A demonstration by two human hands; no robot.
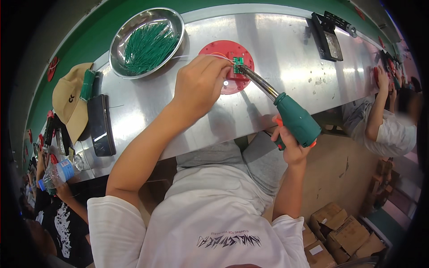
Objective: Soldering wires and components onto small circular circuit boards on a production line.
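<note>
A shiny, scuffed metal bench (286, 44) carries a round polished-steel bowl (117, 50) of thin green wires (149, 47). The right hand (291, 145) wraps its grip around a teal plastic, metal-barrelled soldering gun (296, 119). Over a flat red disc (234, 88), its tip meets a small green circuit board (240, 60); slipping might burn the left hand (196, 85) beside it, whose grip I cannot tell.

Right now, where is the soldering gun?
In the head view, the soldering gun is right of centre, in the right hand, pointing toward the green circuit board.
</note>
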